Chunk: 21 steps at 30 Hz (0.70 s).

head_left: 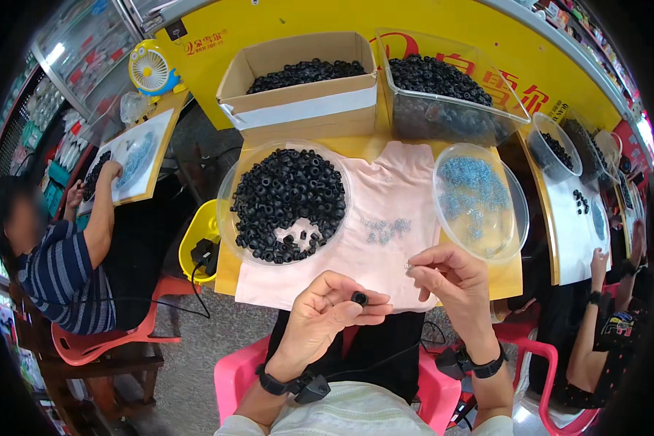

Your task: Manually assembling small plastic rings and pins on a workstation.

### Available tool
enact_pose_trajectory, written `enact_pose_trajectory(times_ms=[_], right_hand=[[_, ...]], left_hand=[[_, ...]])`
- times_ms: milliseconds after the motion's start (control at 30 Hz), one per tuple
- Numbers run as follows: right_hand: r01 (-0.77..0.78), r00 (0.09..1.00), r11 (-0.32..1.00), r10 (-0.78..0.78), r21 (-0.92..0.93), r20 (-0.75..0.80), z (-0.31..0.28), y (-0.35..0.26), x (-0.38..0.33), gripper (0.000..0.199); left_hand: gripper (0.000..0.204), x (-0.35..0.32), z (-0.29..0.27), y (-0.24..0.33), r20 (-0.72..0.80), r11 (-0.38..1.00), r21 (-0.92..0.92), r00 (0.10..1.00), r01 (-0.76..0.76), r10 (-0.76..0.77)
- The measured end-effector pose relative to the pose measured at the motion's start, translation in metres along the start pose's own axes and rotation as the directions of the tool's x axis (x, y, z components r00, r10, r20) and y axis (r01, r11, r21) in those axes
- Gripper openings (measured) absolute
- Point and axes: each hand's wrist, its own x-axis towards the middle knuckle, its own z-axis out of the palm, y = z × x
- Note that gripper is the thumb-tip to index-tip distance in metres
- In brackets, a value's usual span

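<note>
In my left hand (334, 309) a small black ring-shaped plastic part (360, 298) is held between thumb and fingers, its round opening facing up. My right hand (450, 280) pinches a tiny clear piece (408, 266), too small to name. Both hands are over the near edge of a pink cloth (291, 283). Beyond my left hand stands a round clear tub (229, 240) full of similar black parts. Past my right hand lies a round clear container (487, 247) with many tiny bluish clear pieces. A small heap of bluish clear pieces (386, 231) rests on the cloth between them.
At the back, a cardboard box (305, 109) and a clear plastic bin (443, 120) hold more black parts. A yellow bucket (196, 240) with a black object stands left of the table. People (73, 254) work at side tables; a yellow fan (152, 69) is far left.
</note>
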Motion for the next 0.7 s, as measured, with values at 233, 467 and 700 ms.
enact_pose_trajectory(times_ms=[233,467,700], right_hand=[[0.157,0.964,0.987,-0.158,0.021,0.214,0.014,-0.012,-0.008,0.014],[0.173,0.952,0.985,-0.169,0.007,0.253,0.022,-0.008,-0.007,0.012],[0.143,0.950,0.990,-0.143,0.020,0.279,0.026,-0.007,-0.005,0.012]], left_hand=[[0.016,-0.003,0.003,-0.007,0.041,0.996,-0.038,0.996,-0.079,0.080],[0.018,-0.008,0.001,-0.006,0.003,0.996,0.065,0.998,-0.066,0.066],[0.018,-0.007,-0.002,-0.004,-0.024,0.995,0.078,0.998,-0.064,0.067]])
